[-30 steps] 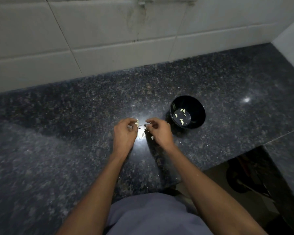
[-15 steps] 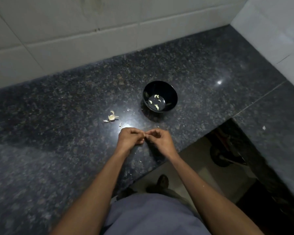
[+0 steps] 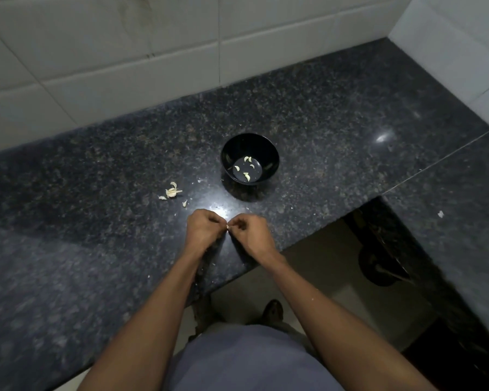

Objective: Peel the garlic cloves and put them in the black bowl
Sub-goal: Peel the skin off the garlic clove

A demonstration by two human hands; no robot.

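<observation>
Just below the middle of the frame, the left hand [image 3: 203, 231] and right hand [image 3: 251, 231] meet over the dark speckled counter [image 3: 336, 114], fingers of both curled and pinching a small pale garlic clove [image 3: 227, 226] between them. Above them, right of centre, the black bowl [image 3: 250, 158] stands on the counter with a few peeled cloves [image 3: 246, 176] lying in its bottom. Left of the bowl, a little heap of garlic skins and pieces [image 3: 172, 191] lies on the counter, apart from both hands.
</observation>
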